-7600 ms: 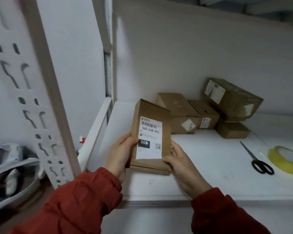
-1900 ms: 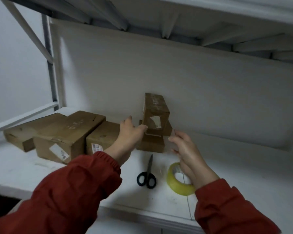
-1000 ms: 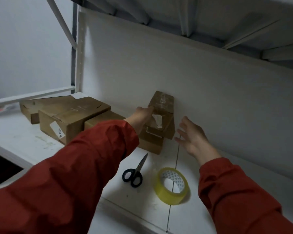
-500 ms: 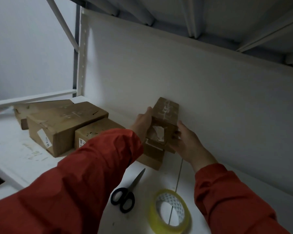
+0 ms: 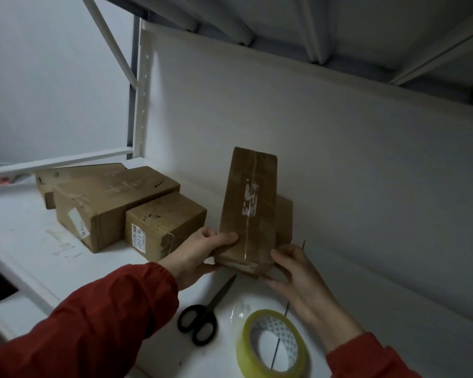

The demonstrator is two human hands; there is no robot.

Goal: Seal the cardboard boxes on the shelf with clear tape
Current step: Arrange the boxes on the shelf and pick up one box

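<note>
You held the tall cardboard box (image 5: 249, 208) upright by its lower end, close to the shelf (image 5: 25, 249) and in front of another box (image 5: 284, 216). Your left hand (image 5: 200, 252) gripped its left edge, thumb across the face, and your right hand (image 5: 292, 271) clasped the bottom right corner, probably to turn the seam towards you. The tape roll (image 5: 273, 347) and scissors (image 5: 202, 315) lay just in front, within easy reach, and the other boxes (image 5: 107, 203) sat to the left.

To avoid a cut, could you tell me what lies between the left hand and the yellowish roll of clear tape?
The black-handled scissors lie there on the white shelf, blades closed, in the head view.
</note>
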